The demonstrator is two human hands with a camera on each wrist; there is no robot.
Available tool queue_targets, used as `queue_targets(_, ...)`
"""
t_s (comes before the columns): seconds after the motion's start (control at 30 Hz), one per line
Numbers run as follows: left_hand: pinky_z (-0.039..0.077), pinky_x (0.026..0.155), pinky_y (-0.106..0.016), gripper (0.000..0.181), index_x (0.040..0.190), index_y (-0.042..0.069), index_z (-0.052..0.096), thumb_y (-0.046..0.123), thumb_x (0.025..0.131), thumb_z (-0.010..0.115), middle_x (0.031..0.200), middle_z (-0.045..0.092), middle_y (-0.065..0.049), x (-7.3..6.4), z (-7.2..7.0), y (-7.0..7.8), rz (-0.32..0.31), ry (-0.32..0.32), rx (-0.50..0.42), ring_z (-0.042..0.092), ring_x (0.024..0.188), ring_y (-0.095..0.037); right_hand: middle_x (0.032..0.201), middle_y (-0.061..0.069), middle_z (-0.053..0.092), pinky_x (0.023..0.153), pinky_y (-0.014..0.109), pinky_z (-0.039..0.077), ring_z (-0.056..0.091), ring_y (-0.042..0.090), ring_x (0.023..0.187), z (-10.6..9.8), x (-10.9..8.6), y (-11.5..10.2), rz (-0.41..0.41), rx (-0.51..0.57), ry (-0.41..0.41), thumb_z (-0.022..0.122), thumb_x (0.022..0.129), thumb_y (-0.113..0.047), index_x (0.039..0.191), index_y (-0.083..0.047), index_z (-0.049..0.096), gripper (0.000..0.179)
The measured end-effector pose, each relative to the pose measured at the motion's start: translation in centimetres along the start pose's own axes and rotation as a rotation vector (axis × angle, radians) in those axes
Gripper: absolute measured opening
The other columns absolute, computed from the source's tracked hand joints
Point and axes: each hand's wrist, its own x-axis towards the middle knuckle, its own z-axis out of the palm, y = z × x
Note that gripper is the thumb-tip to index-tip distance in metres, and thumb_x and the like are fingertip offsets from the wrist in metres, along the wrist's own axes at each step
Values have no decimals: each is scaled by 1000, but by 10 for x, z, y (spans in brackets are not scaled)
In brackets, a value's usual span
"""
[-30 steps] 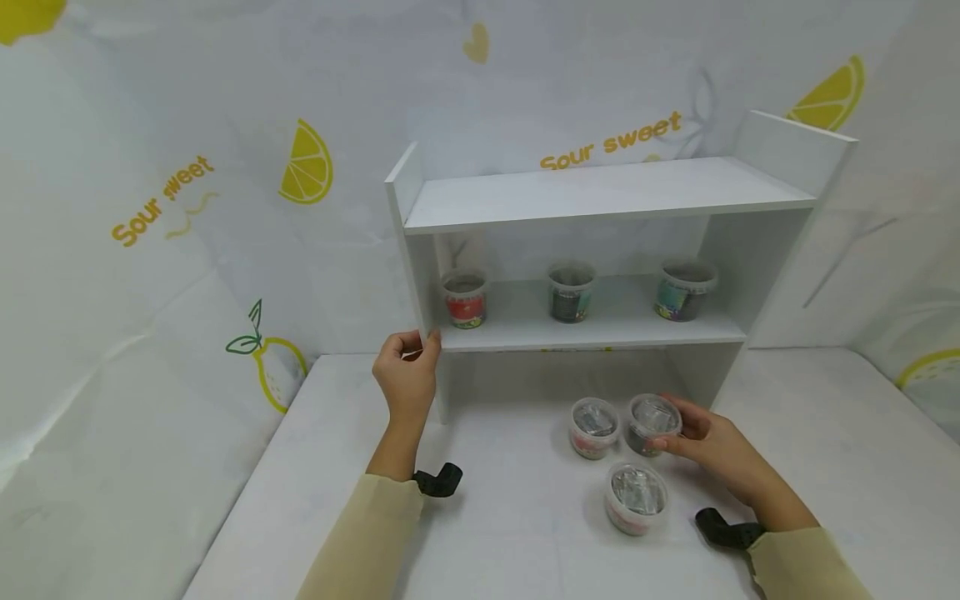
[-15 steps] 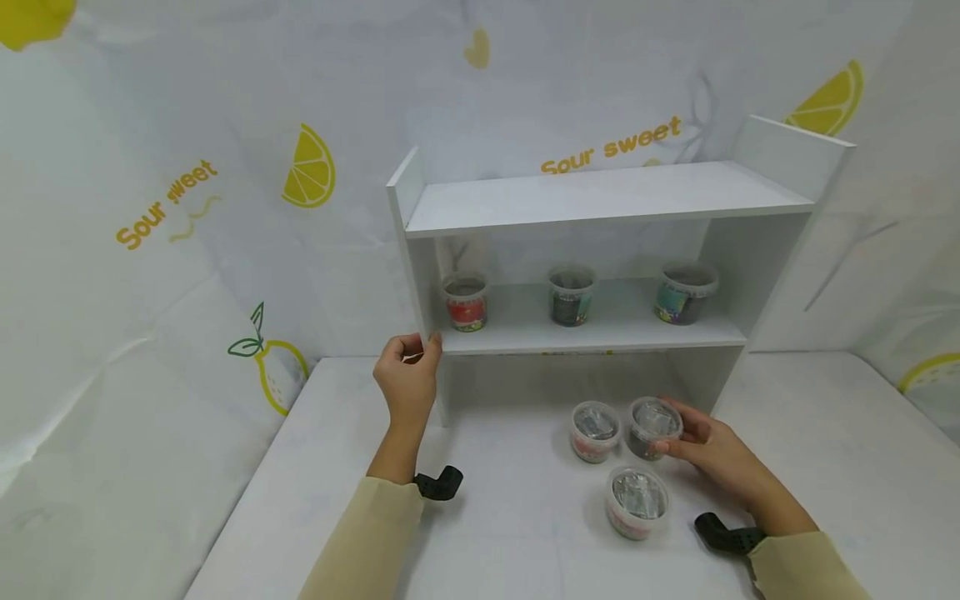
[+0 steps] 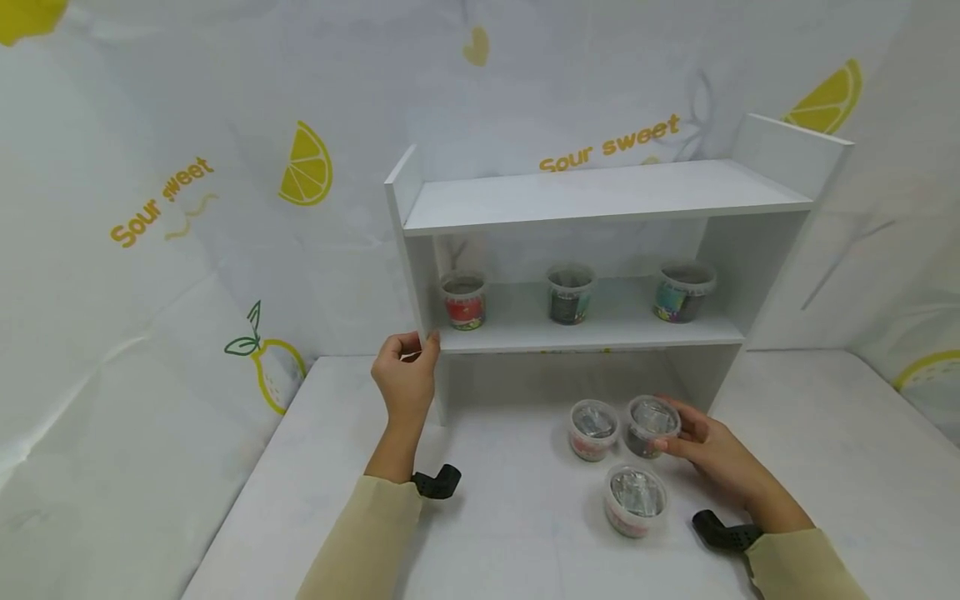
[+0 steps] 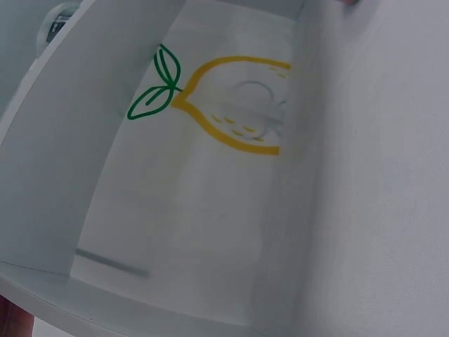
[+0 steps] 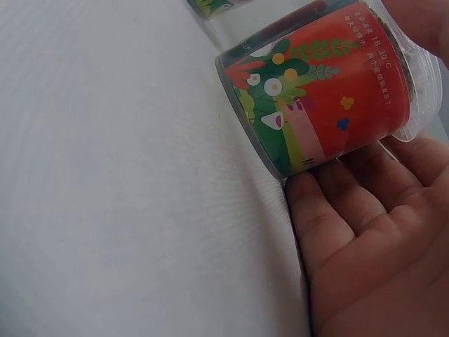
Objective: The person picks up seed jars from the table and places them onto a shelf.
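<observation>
In the head view my left hand (image 3: 405,379) pinches the front edge of the left side panel of a white shelf unit (image 3: 592,337), at the height of its middle board. My right hand (image 3: 712,454) holds a small plastic tub (image 3: 653,425) with clear wrapping inside its top, thumb in front and fingers behind. In the right wrist view that tub (image 5: 316,91) has a red label with flowers and leaves, and the fingers curl along its side. Just left of it stands a second tub (image 3: 593,429), and nearer lies a third tub (image 3: 636,500), both on the white table.
On the middle board stand a red-labelled tub (image 3: 464,300), a dark tub (image 3: 571,293) and a blue-green tub (image 3: 684,292). The top board (image 3: 600,192) has raised sides. A patterned white backdrop (image 3: 225,167) hangs behind the table (image 3: 510,533).
</observation>
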Motion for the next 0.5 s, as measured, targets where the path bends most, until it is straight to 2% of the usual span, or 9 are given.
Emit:
queue_targets(0.3,55,70,-33,17,83,-11,65,2,83,75,80,62,-24,3,-1,-2,-12,3,5,56,73,-15,149,29,38,86,8,42,47,-19,107,1,1,0,-26,39,21,64,96,-25,154,-2,23,75)
queue_targets(0.5,57,71,-40,17,83,-12,64,1,83,75,80,62,-23,0,0,-1,-20,-2,-8,56,72,-15,143,28,47,85,9,43,50,-16,109,-2,-3,-2,-51,5,53,62,98,-25,153,-1,27,70)
